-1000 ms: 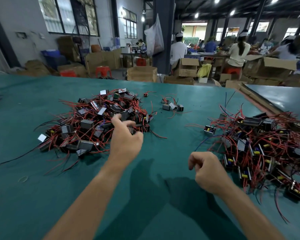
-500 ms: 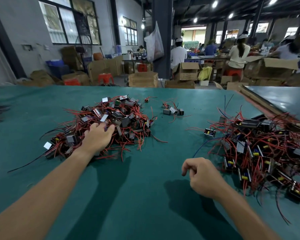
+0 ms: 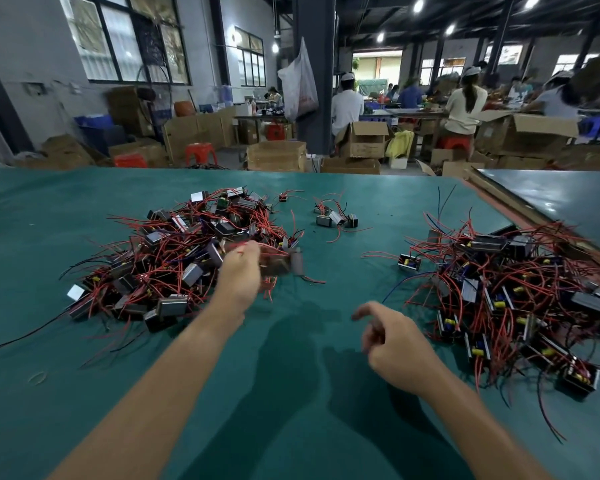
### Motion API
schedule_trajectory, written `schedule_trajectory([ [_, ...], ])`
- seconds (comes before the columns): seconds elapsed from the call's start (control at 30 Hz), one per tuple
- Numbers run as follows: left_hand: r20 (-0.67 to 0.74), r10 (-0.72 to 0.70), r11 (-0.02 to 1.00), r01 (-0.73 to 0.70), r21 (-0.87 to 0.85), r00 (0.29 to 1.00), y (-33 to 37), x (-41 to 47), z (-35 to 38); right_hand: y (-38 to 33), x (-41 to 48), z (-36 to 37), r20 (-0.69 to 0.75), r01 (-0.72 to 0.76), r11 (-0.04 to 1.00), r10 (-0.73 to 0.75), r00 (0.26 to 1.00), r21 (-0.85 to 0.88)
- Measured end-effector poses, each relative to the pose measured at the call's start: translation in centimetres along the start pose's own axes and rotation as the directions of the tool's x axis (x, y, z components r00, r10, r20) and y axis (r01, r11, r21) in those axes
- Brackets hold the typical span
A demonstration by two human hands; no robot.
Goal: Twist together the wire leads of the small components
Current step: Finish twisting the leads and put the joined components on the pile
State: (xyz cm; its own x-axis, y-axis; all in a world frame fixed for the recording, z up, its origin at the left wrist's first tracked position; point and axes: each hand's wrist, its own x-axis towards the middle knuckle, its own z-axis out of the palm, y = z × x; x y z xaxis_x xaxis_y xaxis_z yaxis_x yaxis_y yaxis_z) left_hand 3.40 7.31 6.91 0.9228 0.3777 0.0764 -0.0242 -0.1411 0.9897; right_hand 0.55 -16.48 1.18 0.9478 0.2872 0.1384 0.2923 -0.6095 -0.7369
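A big heap of small boxy components with red wire leads [image 3: 174,258] lies on the green table at the left. A second heap [image 3: 513,292] lies at the right. My left hand [image 3: 239,275] is at the right edge of the left heap and grips a small component [image 3: 284,263] with red leads, blurred by motion and lifted a little off the pile. My right hand [image 3: 392,341] hovers over bare table between the heaps, fingers loosely curled, holding nothing.
A few loose components [image 3: 336,218] lie at the back centre, and one single component [image 3: 409,262] sits left of the right heap. The green table [image 3: 291,393] ends at a wooden edge [image 3: 520,206] on the right. Cardboard boxes and seated workers fill the background.
My left hand went from deep in the left heap to its right edge, pulling a component out. My right hand rose slightly and loosened its fingers.
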Motion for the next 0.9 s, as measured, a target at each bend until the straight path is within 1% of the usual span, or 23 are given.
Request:
schedule_trajectory([
  [0.07, 0.077, 0.027, 1.0, -0.026, -0.011, 0.997, 0.5, -2.2, 2.4, 0.0, 0.0, 0.2, -0.045, -0.014, 0.996, 0.018, 0.999, 0.087],
  [0.13, 0.155, 0.03, 0.999, -0.028, -0.018, 0.987, 0.3, -3.9, 4.1, 0.2, 0.1, 0.1, -0.083, -0.013, 0.994, 0.022, 0.996, 0.107],
  [0.17, 0.217, 0.016, 1.0, -0.016, -0.004, 0.976, 0.0, -4.6, 4.8, 0.3, 0.1, 0.1, -0.094, -0.01, 0.996, 0.019, 0.995, 0.088],
  [0.23, 0.331, -0.015, 0.999, 0.0, 0.046, 0.943, -1.3, -5.7, 5.4, 0.4, 0.1, -0.1, -0.089, 0.007, 1.0, -0.008, 0.996, -0.007],
  [0.3, 0.339, -0.022, 0.999, 0.005, 0.051, 0.94, -2.4, -6.1, 5.4, 0.4, 0.1, -0.2, -0.058, 0.058, 0.995, -0.062, 0.996, -0.076],
  [0.4, 0.31, 0.004, 1.0, 0.003, -0.021, 0.951, -3.3, -5.8, 4.5, 0.4, 0.2, -0.3, -0.051, 0.083, 0.992, -0.088, 0.995, -0.093],
  [0.47, 0.356, 0.041, 0.998, -0.054, 0.026, 0.934, -4.1, -5.3, 3.8, 0.6, 0.3, -0.3, -0.079, 0.082, 0.993, -0.089, 0.993, -0.086],
  [0.57, 0.477, 0.133, 0.974, -0.203, 0.097, 0.868, -5.2, -5.2, 3.5, 0.8, 0.4, -0.3, -0.126, 0.058, 0.998, -0.059, 0.99, -0.014],
  [0.63, 0.446, 0.205, 0.951, -0.285, 0.119, 0.871, -5.6, -5.2, 3.8, 0.9, 0.6, -0.5, -0.178, 0.035, 0.998, -0.024, 0.984, 0.059],
  [0.7, 0.347, 0.273, 0.924, -0.344, 0.164, 0.897, -5.7, -5.0, 3.8, 0.7, 0.7, -1.1, -0.251, 0.024, 0.97, 0.039, 0.967, 0.241],
  [0.77, 0.241, 0.367, 0.846, -0.43, 0.315, 0.898, -5.7, -4.6, 3.4, 0.5, 0.8, -1.8, -0.322, 0.043, 0.922, 0.09, 0.943, 0.384],
  [0.8, 0.221, 0.409, 0.793, -0.464, 0.393, 0.886, -5.8, -4.5, 3.1, 0.5, 0.8, -2.1, -0.347, 0.061, 0.913, 0.09, 0.934, 0.403],
  [0.83, 0.23, 0.438, 0.744, -0.494, 0.45, 0.869, -5.7, -4.5, 2.9, 0.4, 0.8, -2.2, -0.358, 0.075, 0.915, 0.079, 0.93, 0.396],
  [0.9, 0.322, 0.445, 0.665, -0.549, 0.507, 0.836, -5.8, -4.6, 2.7, 0.4, 0.8, -2.0, -0.349, 0.077, 0.942, 0.045, 0.936, 0.327],
])
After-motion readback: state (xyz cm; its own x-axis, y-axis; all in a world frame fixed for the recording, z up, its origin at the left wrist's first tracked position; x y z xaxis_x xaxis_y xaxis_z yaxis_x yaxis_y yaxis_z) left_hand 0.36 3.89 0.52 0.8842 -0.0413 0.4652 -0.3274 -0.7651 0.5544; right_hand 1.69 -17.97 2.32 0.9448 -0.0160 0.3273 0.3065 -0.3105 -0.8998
